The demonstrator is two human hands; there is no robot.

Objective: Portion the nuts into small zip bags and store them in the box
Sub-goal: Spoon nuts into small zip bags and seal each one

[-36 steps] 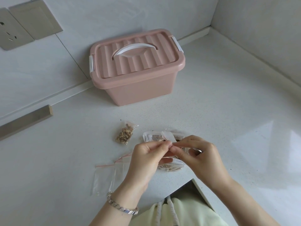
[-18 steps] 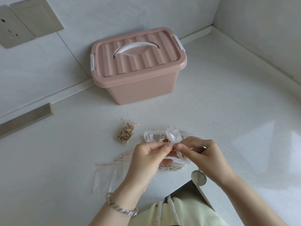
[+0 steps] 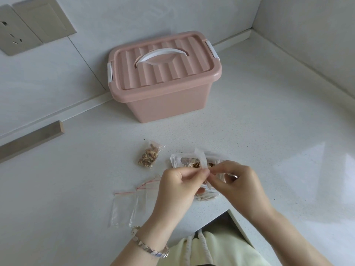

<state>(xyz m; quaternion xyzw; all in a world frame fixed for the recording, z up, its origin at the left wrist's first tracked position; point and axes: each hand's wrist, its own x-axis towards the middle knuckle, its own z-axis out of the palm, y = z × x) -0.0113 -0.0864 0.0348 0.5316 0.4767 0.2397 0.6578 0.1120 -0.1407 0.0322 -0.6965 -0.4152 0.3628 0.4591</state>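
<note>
Comparing with a second ago, the small zip bag (image 3: 200, 159) stands higher between the hands, above the large nut bag (image 3: 182, 163) on the surface (image 3: 269, 131). Left hand (image 3: 176, 187) and right hand (image 3: 240, 185) each keep a closed grip, pinching its near edge. Judgement: it is being opened for filling. One filled bag (image 3: 148, 155) lies finished; the box (image 3: 165, 83) is lidded. The bag's long axis runs near-to-far, free end pointing up toward the box; mouth end undetermined.

Zip bag (image 3: 201, 158), nut pack (image 3: 184, 163) partly behind left hand (image 3: 176, 189), right hand (image 3: 243, 186)
</note>
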